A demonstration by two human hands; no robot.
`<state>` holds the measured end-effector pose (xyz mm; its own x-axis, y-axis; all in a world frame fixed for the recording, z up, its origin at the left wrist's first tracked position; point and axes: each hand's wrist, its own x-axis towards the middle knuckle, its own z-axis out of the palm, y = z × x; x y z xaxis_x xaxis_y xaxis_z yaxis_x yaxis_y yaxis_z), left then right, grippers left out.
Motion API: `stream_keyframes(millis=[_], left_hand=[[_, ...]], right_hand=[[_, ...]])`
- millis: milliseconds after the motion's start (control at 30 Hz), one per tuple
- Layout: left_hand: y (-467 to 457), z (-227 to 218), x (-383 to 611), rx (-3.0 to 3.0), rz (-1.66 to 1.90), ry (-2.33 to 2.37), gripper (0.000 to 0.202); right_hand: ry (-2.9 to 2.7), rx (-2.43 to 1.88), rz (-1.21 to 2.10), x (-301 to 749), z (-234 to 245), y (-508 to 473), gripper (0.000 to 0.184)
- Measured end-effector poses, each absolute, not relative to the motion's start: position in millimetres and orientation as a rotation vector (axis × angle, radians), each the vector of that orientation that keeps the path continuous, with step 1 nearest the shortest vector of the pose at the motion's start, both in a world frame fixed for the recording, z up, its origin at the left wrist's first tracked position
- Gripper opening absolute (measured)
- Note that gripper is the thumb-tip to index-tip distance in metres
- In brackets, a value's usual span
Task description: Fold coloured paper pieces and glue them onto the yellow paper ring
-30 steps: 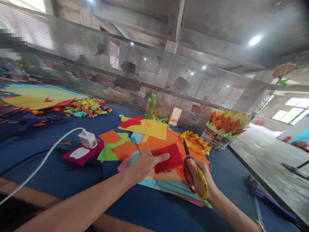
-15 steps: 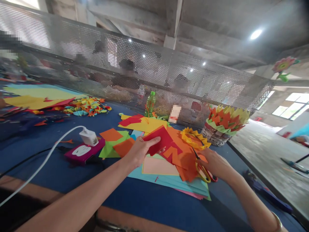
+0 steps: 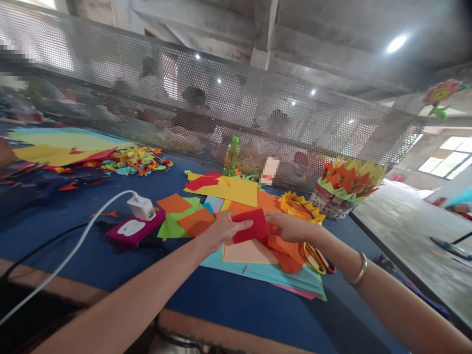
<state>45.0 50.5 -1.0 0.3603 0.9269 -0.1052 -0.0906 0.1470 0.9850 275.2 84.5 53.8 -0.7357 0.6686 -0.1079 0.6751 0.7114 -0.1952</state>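
A folded-looking piece of red paper (image 3: 256,227) is pinched in my left hand (image 3: 224,231), thumb on top, above the pile of coloured sheets. At its right edge, my right hand (image 3: 285,227) has its fingers closed in against the paper; some fingertips are hidden. Scissors (image 3: 314,258) with yellow and red handles lie on the papers below my right wrist, blades covered. Under both hands are orange paper (image 3: 291,260), a pale pink sheet (image 3: 247,251) and light blue sheets (image 3: 295,280). A ring of folded yellow-orange paper points (image 3: 295,200) lies just beyond my right hand.
A woven basket (image 3: 330,204) with pointed paper pieces stands at the back right. A green bottle (image 3: 232,156) is behind the sheets. On the left are a purple power strip (image 3: 129,231), a white charger (image 3: 142,206) and paper scraps (image 3: 138,160). A mesh screen (image 3: 228,93) borders the table.
My right hand has let go of the scissors, leaving them on the papers, and moved left to the red paper. My left hand has lowered and turned the red paper.
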Motion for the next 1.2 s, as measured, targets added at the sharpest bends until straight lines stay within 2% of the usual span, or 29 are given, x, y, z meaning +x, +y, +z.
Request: stream_keyframes(millis=[267, 400, 567, 900, 1100, 1200], left_hand=[[56, -2, 46, 1.273, 0.718, 0.890, 0.026], [57, -2, 45, 1.291, 0.725, 0.868, 0.027], [59, -7, 45, 1.298, 0.731, 0.883, 0.027], [54, 2, 44, 1.245, 0.805, 0.868, 0.023], [52, 5, 45, 1.213, 0.832, 0.850, 0.023], [52, 4, 45, 1.206, 0.836, 0.854, 0.025]], right_hand=[[2.691, 1.210, -0.233, 293, 49, 89, 0.027], [2.712, 1.196, -0.229, 298, 52, 82, 0.026], [2.793, 1.161, -0.278, 301, 54, 71, 0.038], [2.663, 1.423, -0.239, 320, 53, 68, 0.026], [2.655, 1.509, -0.357, 316, 54, 30, 0.022], [2.605, 1.652, -0.354, 310, 44, 16, 0.032]])
